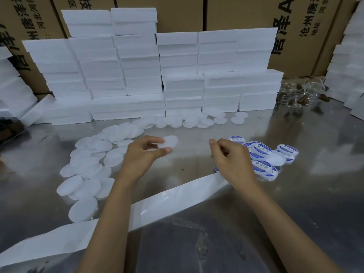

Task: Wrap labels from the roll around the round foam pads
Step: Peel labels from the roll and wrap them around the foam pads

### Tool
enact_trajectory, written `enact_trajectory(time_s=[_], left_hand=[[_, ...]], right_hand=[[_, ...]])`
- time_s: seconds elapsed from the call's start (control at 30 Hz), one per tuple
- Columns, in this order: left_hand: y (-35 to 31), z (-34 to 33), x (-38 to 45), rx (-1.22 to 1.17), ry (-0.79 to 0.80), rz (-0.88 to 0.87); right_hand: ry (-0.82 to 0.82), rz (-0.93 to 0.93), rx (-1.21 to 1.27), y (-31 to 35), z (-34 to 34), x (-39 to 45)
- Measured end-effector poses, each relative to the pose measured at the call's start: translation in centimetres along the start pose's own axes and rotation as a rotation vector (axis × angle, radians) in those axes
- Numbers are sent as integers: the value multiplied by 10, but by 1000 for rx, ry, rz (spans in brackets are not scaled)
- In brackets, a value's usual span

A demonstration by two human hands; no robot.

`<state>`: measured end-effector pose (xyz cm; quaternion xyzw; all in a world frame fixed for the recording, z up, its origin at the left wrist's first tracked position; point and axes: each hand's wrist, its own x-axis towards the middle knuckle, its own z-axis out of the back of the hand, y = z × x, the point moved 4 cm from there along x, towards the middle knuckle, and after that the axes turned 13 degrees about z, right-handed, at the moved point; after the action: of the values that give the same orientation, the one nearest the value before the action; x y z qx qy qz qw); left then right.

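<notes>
White backing strip [177,196] runs across the near bench [305,194], under both forearms. Above it, the left hand [142,154] pinches a bare foam pad [170,141] between thumb and fingertips, the pad jutting right of the grip. Right hand [230,156] has fingers curled; what they hold cannot be made out. Labelled pads [262,154] lie just right; bare pads [86,174] left.
</notes>
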<state>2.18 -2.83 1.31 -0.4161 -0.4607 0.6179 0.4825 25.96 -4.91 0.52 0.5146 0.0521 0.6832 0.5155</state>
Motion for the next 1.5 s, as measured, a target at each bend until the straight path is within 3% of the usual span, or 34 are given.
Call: enact_trajectory(time_s=[0.13, 0.33, 0.5, 0.7, 0.8, 0.87, 1.03, 1.1, 1.27, 1.5], left_hand=[[-18, -30, -19, -55, 266, -93], [-21, -53, -28, -214, 427, -122], [-15, -66, -28, -256, 443, -36], [-15, -62, -22, -343, 390, -27], [-13, -63, -23, -242, 371, -2], [-11, -71, -28, -101, 355, -5], [-2, -97, -43, 451, 309, -226], [0, -105, -47, 559, 339, -315], [2, -87, -32, 506, 337, -268], [-2, -61, -24, 357, 538, -97]], right_hand=[[100, -67, 208, 6, -5, -1], [103, -56, 340, 16, 0, 1], [140, 11, 356, 24, 3, 1], [157, 23, 87, -3, 35, 15], [375, 51, -155, -22, 41, 17], [462, 35, -153, -28, 41, 15], [492, 57, -14, -25, 33, 14], [481, 37, 71, -20, 32, 13], [576, 65, 91, -14, 30, 7], [647, 111, -29, -4, 15, 1]])
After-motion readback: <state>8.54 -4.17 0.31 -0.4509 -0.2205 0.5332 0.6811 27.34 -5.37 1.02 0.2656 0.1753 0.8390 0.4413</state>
